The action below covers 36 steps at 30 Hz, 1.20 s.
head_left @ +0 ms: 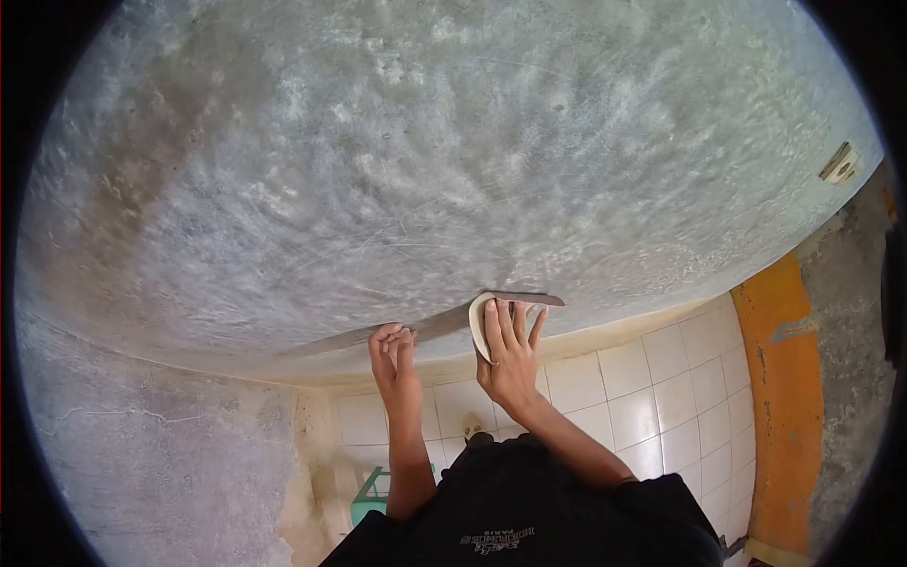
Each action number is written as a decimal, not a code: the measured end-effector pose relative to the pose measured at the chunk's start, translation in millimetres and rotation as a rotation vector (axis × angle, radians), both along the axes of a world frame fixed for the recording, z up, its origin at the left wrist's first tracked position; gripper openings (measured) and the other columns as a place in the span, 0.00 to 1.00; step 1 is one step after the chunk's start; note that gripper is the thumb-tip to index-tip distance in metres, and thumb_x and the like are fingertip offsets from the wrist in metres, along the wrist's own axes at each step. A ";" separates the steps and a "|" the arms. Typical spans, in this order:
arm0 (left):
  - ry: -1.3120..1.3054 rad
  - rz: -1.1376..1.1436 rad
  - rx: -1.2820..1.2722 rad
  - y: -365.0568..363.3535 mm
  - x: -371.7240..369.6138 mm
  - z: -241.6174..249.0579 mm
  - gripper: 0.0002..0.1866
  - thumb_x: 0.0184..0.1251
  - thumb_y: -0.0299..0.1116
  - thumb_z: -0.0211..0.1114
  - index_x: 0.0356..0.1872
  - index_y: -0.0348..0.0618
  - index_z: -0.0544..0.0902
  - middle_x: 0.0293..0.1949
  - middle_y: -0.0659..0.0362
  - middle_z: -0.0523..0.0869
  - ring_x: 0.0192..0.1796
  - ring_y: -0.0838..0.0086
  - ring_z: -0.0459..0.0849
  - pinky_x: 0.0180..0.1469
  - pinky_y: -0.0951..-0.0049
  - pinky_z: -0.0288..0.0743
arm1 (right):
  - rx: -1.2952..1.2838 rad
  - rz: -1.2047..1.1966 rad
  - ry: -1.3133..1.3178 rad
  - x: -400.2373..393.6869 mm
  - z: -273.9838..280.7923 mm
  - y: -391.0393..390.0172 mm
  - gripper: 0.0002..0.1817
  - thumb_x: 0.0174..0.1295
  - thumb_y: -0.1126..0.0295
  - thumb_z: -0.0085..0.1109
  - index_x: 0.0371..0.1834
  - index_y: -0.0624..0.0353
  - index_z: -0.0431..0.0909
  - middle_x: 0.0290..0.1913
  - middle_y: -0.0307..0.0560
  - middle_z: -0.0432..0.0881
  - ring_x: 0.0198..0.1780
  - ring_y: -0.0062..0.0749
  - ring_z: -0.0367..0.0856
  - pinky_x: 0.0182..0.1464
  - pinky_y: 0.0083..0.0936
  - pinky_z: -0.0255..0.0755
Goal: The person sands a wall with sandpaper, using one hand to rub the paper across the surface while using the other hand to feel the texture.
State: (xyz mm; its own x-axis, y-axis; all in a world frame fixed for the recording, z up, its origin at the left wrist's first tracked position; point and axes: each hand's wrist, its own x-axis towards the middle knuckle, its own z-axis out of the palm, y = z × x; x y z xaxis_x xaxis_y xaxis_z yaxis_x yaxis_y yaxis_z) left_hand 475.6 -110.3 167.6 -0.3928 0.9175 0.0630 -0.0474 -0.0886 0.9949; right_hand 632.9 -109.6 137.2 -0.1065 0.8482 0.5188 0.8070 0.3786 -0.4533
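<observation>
soft even daylight, fisheye warp, dark vignette

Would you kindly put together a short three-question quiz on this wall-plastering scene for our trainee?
1. True or false: both hands rest on the long trowel.
2. Which hand presses flat on the pale handle: A) left hand B) right hand?
3. Fill in: the floor below is covered with white ____.

Key: 1 true; 2 B; 3 tiles. The trowel lies against the grey plastered wall; an orange frame stands to the right.
</observation>
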 end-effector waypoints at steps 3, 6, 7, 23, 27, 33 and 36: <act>-0.002 -0.012 0.012 1.9 -1.4 -2.0 0.10 0.70 0.34 0.58 0.48 0.43 0.72 0.43 0.59 0.76 0.51 0.70 0.78 0.53 0.68 0.70 | -0.005 -0.012 0.066 -4.1 1.6 0.1 0.38 0.59 0.71 0.54 0.71 0.71 0.52 0.68 0.68 0.63 0.73 0.70 0.48 0.69 0.70 0.24; -0.006 -0.022 0.027 4.5 -5.2 -8.8 0.08 0.70 0.33 0.58 0.46 0.44 0.72 0.42 0.59 0.75 0.51 0.70 0.78 0.52 0.69 0.71 | 0.104 -0.031 0.133 -2.8 28.4 5.5 0.41 0.58 0.71 0.55 0.73 0.71 0.46 0.69 0.68 0.61 0.74 0.69 0.46 0.68 0.71 0.23; -0.006 -0.020 0.027 5.3 -4.7 -8.3 0.08 0.70 0.33 0.58 0.45 0.44 0.72 0.42 0.59 0.75 0.51 0.71 0.78 0.52 0.69 0.71 | 0.165 -0.062 0.160 -1.2 42.1 9.7 0.42 0.57 0.70 0.56 0.73 0.70 0.47 0.70 0.66 0.60 0.74 0.68 0.47 0.67 0.72 0.24; -0.050 -0.022 0.060 7.5 -3.1 -12.6 0.08 0.69 0.31 0.58 0.44 0.44 0.70 0.41 0.59 0.75 0.49 0.71 0.78 0.51 0.69 0.71 | 0.307 -0.083 0.229 9.2 61.4 25.2 0.37 0.56 0.73 0.54 0.71 0.68 0.55 0.69 0.73 0.58 0.70 0.78 0.49 0.68 0.70 0.31; -0.027 -0.002 0.040 8.7 -3.1 -13.0 0.08 0.69 0.32 0.57 0.44 0.44 0.71 0.41 0.59 0.75 0.49 0.70 0.78 0.52 0.69 0.72 | 0.214 0.019 0.115 4.0 25.6 19.8 0.36 0.51 0.74 0.55 0.69 0.60 0.62 0.67 0.66 0.62 0.67 0.75 0.55 0.65 0.71 0.43; -0.046 -0.053 0.024 4.6 -11.4 -3.6 0.07 0.70 0.29 0.57 0.45 0.40 0.73 0.42 0.58 0.78 0.49 0.73 0.78 0.52 0.72 0.70 | 0.166 0.051 0.090 -13.4 -10.2 16.7 0.38 0.49 0.74 0.56 0.70 0.60 0.62 0.66 0.66 0.63 0.66 0.76 0.56 0.64 0.71 0.44; 0.034 -0.100 0.005 0.3 -24.6 -0.2 0.09 0.71 0.30 0.56 0.48 0.39 0.76 0.45 0.57 0.80 0.49 0.73 0.78 0.53 0.71 0.69 | 0.315 0.043 0.162 -16.9 24.1 32.5 0.36 0.52 0.74 0.54 0.69 0.66 0.61 0.67 0.72 0.61 0.67 0.80 0.53 0.65 0.72 0.43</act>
